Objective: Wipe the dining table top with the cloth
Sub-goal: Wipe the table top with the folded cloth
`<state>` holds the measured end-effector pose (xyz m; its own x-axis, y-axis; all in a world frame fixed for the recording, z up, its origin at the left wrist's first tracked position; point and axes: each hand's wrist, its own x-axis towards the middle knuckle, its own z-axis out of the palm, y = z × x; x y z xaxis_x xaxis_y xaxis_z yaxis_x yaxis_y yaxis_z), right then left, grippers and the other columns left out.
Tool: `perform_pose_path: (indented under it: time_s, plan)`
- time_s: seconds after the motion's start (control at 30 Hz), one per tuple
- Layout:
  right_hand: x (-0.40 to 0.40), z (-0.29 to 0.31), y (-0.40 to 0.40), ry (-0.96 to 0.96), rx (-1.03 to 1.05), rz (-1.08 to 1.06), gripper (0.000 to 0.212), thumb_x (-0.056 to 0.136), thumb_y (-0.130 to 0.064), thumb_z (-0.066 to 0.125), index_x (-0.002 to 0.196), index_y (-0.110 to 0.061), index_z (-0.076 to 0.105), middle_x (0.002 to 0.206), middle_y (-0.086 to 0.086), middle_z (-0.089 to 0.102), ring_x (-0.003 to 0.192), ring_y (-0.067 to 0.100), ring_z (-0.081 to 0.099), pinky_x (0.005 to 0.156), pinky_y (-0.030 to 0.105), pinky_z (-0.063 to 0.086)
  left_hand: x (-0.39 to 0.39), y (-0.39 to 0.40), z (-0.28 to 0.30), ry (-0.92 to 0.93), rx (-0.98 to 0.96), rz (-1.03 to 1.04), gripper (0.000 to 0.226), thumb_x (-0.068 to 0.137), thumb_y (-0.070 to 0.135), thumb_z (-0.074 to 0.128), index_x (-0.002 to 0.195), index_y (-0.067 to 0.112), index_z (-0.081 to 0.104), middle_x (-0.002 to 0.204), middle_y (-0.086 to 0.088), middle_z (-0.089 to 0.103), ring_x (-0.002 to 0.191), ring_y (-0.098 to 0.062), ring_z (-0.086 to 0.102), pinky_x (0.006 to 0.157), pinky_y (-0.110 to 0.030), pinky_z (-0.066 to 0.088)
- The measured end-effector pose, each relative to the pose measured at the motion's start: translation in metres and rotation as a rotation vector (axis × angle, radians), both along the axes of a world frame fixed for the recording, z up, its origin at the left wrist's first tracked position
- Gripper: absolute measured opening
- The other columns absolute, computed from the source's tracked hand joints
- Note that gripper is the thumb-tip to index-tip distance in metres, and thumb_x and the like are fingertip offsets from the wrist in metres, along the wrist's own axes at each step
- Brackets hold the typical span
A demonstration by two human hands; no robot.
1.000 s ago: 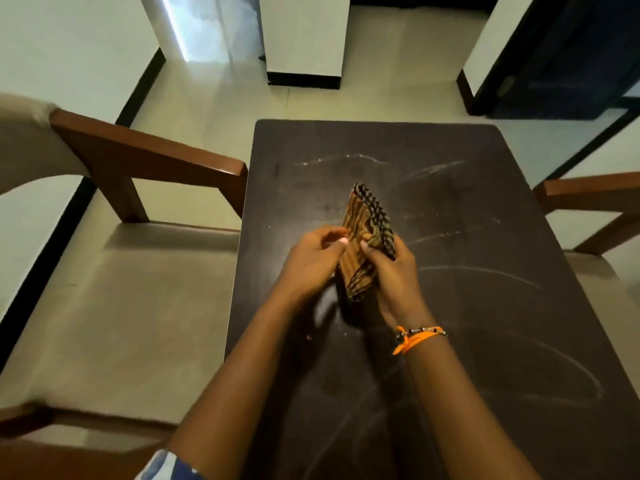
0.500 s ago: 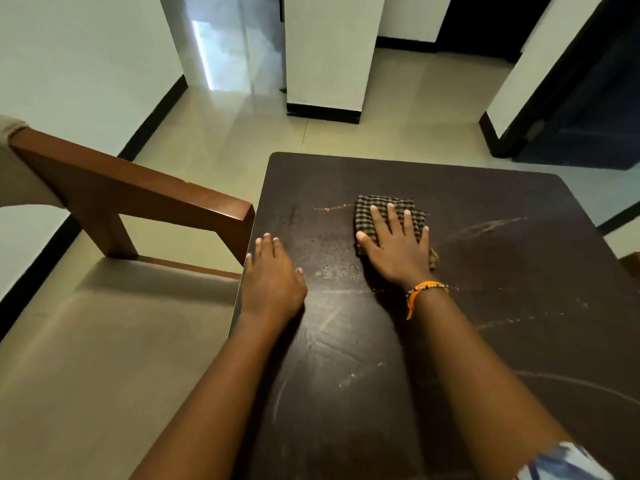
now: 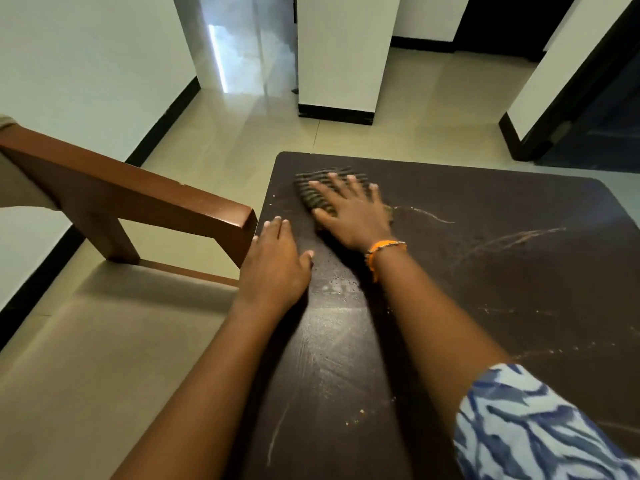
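Two hands (image 3: 349, 216) flat: one on one cloth (image 3: 313, 188).

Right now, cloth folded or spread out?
Folded: the cloth is a compact pad, pressed flat on the table under the right hand.

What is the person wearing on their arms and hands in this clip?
Both hands are bare, no gloves. The right wrist carries an orange thread band with small beads. A blue-and-white patterned sleeve covers the right upper arm. The left forearm is bare to the frame edge.
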<state>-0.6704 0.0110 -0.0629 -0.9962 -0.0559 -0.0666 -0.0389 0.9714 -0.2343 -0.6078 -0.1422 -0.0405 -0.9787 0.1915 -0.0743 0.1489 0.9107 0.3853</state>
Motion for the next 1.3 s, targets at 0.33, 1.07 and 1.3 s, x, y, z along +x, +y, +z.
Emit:
perform_pose_path:
  time_s: [0.33,1.07,1.3]
  plan:
    - [-0.009,0.0,0.079,-0.071,0.01,-0.547,0.056,0.096,-0.052,0.027,0.148,-0.039,0.013,0.16,-0.002,0.003,0.147,0.027,-0.001,0.117,0.051,-0.004,-0.017,-0.005,-0.019,-0.126,-0.148,-0.039,0.097,0.085,0.062,0.038,0.146,0.001,-0.005,0.157,-0.014,-0.008,0.146,-0.026,-0.006,0.117,-0.038,0.007]
    - [-0.028,0.004,0.12,-0.102,0.069,-0.376,0.054,0.098,-0.05,0.025,0.148,-0.04,0.008,0.16,-0.006,0.002,0.148,0.022,0.001,0.117,0.05,0.001,-0.013,-0.005,-0.016,-0.139,-0.192,-0.068,0.096,0.085,0.065,0.028,0.145,0.001,-0.011,0.156,-0.015,-0.013,0.145,-0.026,-0.01,0.117,-0.037,0.004]
    - [-0.06,-0.002,0.016,-0.067,0.054,-0.298,0.053,0.098,-0.049,0.025,0.148,-0.041,0.009,0.16,-0.005,0.001,0.147,0.024,-0.003,0.116,0.051,-0.006,-0.014,-0.004,-0.02,-0.107,-0.173,-0.047,0.095,0.087,0.063,0.029,0.145,-0.001,-0.01,0.156,-0.016,-0.012,0.145,-0.026,-0.008,0.118,-0.037,0.006]
